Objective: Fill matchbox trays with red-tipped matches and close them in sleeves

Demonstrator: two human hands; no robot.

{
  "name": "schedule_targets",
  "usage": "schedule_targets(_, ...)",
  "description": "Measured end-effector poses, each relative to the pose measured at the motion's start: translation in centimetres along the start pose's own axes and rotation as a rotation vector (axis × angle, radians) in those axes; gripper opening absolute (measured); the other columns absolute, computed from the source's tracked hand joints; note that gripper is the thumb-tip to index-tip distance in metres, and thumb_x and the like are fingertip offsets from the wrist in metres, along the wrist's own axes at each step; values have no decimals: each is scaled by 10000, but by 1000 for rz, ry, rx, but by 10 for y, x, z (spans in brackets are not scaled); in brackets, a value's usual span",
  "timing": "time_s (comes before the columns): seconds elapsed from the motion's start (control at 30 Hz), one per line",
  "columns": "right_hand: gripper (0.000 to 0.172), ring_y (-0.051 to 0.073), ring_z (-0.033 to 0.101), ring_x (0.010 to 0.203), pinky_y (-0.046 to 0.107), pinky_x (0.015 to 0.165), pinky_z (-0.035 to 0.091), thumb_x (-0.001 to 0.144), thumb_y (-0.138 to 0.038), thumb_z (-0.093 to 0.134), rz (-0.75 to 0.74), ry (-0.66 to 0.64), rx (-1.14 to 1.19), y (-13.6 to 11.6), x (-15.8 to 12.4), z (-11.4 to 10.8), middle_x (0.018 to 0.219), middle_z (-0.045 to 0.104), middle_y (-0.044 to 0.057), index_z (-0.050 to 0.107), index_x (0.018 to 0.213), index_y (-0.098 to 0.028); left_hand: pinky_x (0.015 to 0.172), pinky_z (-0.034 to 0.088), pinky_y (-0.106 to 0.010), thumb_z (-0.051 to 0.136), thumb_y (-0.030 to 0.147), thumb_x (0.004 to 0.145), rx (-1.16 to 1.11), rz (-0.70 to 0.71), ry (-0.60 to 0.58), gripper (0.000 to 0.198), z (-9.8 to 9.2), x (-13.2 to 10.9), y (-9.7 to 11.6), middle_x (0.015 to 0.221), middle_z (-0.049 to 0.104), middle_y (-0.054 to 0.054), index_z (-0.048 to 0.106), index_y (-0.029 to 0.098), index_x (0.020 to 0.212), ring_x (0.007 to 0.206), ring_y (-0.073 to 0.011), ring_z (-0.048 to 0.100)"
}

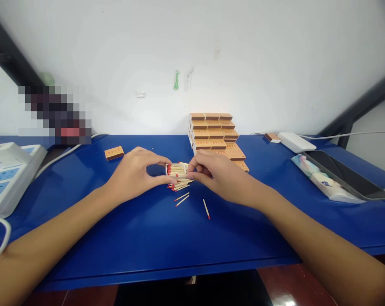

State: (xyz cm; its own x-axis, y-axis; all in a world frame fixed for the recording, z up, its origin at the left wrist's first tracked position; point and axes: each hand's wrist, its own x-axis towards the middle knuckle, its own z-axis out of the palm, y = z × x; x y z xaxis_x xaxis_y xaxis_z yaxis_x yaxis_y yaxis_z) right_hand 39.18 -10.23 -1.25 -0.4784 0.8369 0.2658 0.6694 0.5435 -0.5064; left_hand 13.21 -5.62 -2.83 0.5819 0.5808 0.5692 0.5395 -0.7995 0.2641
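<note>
An open matchbox tray (176, 170) filled with red-tipped matches sits on the blue table (154, 238). My left hand (135, 174) pinches the tray's left end between thumb and fingers. My right hand (216, 174) grips its right end with fingers closed. Several loose matches (181, 186) lie in a heap just in front of the tray. Two more matches (182, 199) lie nearer me, and a single match (206, 209) rests to their right.
A stepped stack of tan matchboxes (216, 136) stands behind my right hand. One matchbox (114, 152) lies at the left, another small box (272, 137) at the right. A white power strip (7, 172) sits far left; a phone (345, 174) and white adapter (296, 141) far right.
</note>
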Motion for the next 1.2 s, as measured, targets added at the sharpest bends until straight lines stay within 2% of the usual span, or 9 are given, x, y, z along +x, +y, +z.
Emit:
schedule_targets(0.23, 57, 141, 552, 761, 299, 713, 417, 1011, -237, 652, -14, 106, 40, 3, 3, 19, 971, 644, 28, 642, 971, -197, 930, 552, -407, 828, 643, 824, -25, 1, -8, 417, 0, 0, 8, 1010, 849, -8, 828, 266, 1003, 874, -234, 757)
schedule_targets(0.4, 115, 142, 534, 737, 301, 697, 414, 1028, -290, 639, -47, 147, 69, 1, 0, 9, 895, 635, 18, 677, 963, -203, 906, 543, -400, 813, 645, 841, -1, -20, 9, 427, 0, 2, 6, 985, 848, -8, 824, 266, 1037, 889, -243, 762)
schedule_targets(0.5, 112, 140, 537, 732, 296, 690, 416, 1004, -315, 689, -82, 3, 87, -3, -3, 2, 872, 634, 9, 723, 964, -217, 896, 529, -396, 823, 635, 836, 29, -24, 38, 427, -1, 1, 2, 965, 847, -8, 824, 263, 1047, 890, -249, 769)
schedule_targets(0.63, 82, 140, 575, 790, 290, 706, 445, 976, -294, 737, -128, -251, 124, -5, -5, 3, 1017, 684, 20, 722, 995, -216, 895, 520, -382, 851, 596, 826, 63, -17, 60, 394, -2, 1, -2, 961, 847, 1, 823, 270, 1046, 890, -244, 774)
schedule_targets(0.77, 101, 153, 599, 831, 294, 719, 448, 1014, -217, 664, -81, -325, 129, -3, -6, 9, 1015, 688, 26, 671, 914, -203, 894, 520, -389, 836, 610, 836, 45, -16, 38, 406, -2, 2, -2, 967, 847, -7, 825, 268, 1052, 895, -252, 776)
schedule_targets(0.93, 120, 170, 612, 884, 307, 774, 445, 1044, -261, 637, -74, -259, 103, -3, -5, 5, 1020, 689, 34, 664, 943, -202, 881, 514, -396, 799, 654, 850, 20, -5, 19, 451, -1, 2, -1, 967, 847, -19, 828, 250, 1049, 888, -260, 770)
schedule_targets(1.1, 114, 147, 561, 785, 300, 708, 415, 1039, -265, 645, -17, 33, 57, -2, -1, 3, 939, 635, 20, 683, 957, -196, 889, 506, -391, 828, 629, 830, 10, 2, 0, 436, 1, -1, 1, 975, 847, -5, 825, 254, 1055, 891, -242, 747)
schedule_targets(1.2, 80, 138, 553, 772, 297, 708, 414, 1024, -245, 668, -28, 129, 71, -1, 0, 10, 937, 623, 17, 686, 969, -190, 940, 496, -401, 868, 608, 787, 9, 23, 18, 440, 3, -2, 3, 994, 849, 5, 821, 250, 1039, 919, -237, 738)
